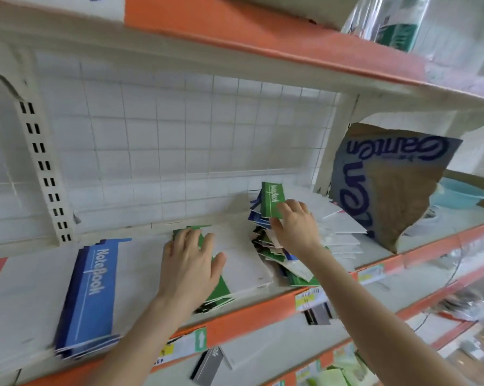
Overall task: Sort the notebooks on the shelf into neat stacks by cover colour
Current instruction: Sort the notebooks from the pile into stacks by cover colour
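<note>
At frame centre, our left hand (190, 266) lies flat, fingers (181, 238) spread, on the green stack (221, 291); centre right, our right hand (297, 227) pinches a green notebook (272, 199) atop the mixed pile (274, 254).

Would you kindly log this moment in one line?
left hand: rests on green stack | right hand: pinches green notebook at mixed pile
</note>
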### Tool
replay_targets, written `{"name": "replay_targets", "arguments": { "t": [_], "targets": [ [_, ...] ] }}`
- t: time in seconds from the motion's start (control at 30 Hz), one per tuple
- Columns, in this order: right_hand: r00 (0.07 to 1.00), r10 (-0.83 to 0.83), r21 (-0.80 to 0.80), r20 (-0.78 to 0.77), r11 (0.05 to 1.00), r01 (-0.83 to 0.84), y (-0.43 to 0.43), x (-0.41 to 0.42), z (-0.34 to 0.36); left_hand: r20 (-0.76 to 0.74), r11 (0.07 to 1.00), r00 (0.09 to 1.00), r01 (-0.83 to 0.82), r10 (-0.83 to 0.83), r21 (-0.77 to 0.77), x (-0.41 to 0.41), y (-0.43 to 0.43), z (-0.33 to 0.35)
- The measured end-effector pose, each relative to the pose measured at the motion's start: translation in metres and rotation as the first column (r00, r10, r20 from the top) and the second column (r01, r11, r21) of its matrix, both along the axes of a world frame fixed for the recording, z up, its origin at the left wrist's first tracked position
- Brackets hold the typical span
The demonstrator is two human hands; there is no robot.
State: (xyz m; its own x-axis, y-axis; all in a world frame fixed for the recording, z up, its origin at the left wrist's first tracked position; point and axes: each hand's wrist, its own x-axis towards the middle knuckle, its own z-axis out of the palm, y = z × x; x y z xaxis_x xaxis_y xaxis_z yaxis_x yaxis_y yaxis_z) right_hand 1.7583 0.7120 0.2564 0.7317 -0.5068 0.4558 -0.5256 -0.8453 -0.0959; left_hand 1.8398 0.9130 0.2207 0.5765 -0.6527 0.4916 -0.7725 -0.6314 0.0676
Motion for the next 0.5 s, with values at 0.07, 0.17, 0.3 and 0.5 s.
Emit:
{"name": "replay_targets", "arguments": {
  "t": [0.07,0.17,0.3,0.5],
  "targets": [
    [0.997,0.034,0.033,-0.071,0.999,-0.032,-0.011,0.01,0.003,0.01,0.999,1.0,-0.024,0.024,0.023,0.001,-0.013,0.001],
    [0.986,0.05,0.097,-0.161,0.995,-0.035,-0.016,0.022,0.004,0.017,0.998,0.999,-0.046,0.046,0.043,0.005,-0.026,0.001],
    [0.979,0.03,-0.025,-0.202,0.999,-0.036,-0.017,0.026,0.002,0.03,0.996,0.997,-0.067,0.065,0.063,0.008,-0.035,0.002],
    [0.981,0.072,-0.116,-0.18,0.989,-0.093,-0.024,0.025,0.007,-0.113,0.999,0.993,-0.041,0.04,-0.002,0.012,-0.048,0.007]
  ]
}}
